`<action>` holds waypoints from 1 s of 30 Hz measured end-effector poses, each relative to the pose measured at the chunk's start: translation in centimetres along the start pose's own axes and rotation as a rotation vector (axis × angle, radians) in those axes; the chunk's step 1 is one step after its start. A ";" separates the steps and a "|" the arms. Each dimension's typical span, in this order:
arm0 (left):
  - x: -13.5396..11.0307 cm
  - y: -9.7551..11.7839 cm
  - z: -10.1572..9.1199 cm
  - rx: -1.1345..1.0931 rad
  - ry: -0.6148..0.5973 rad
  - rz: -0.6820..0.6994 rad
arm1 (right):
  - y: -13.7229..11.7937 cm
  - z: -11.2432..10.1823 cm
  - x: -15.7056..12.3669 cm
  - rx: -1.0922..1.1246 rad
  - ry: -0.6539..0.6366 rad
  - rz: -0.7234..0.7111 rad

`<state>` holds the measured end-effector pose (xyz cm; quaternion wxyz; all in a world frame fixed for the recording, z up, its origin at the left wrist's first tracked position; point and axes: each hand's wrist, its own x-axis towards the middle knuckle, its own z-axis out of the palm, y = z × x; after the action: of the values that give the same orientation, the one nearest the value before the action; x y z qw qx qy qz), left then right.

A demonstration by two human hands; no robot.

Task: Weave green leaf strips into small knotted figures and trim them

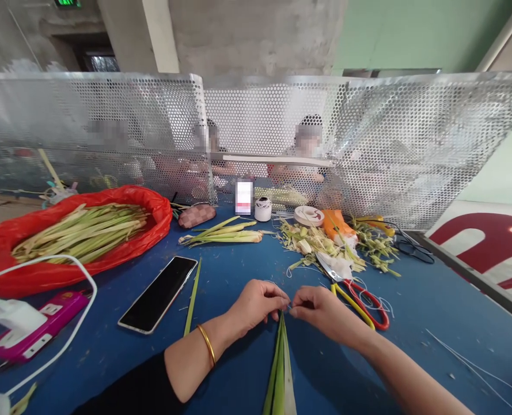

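Low over the blue table, my left hand point(260, 302), with a gold bangle point(207, 344) on its wrist, pinches the top of a bundle of long green leaves point(277, 369). The leaves run down toward me and out of view at the bottom edge. Close beside it on the right, my right hand point(318, 311) is closed, thumb against fingers, on what looks like a thin pale thread at the leaf tips. The fingers hide most of this spot. A single narrow green leaf point(193, 297) lies left of my hands.
A black-screened phone point(158, 295), a purple power strip point(40, 331) with a white cable and a red bag point(152, 213) of leaf strips are on the left. Red-and-yellow-handled scissors point(346, 294) and leaf scraps point(307, 236) lie right. Beyond a perforated metal screen point(256, 109) sit other people.
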<state>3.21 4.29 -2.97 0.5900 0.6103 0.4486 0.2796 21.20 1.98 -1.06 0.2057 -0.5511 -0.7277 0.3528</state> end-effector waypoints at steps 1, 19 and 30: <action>0.1 -0.1 0.0 -0.004 -0.003 -0.004 | -0.1 0.0 -0.1 0.012 -0.028 0.004; 0.2 0.1 -0.5 0.444 0.108 0.333 | 1.5 2.0 1.5 0.443 0.008 -0.130; -0.3 -0.1 0.4 0.820 0.249 0.504 | 2.0 3.1 1.6 0.424 0.113 -0.111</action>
<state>3.43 3.82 -3.04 0.1575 0.8436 0.4272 0.2846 19.87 2.89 -4.74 0.3766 -0.4736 -0.6537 0.4546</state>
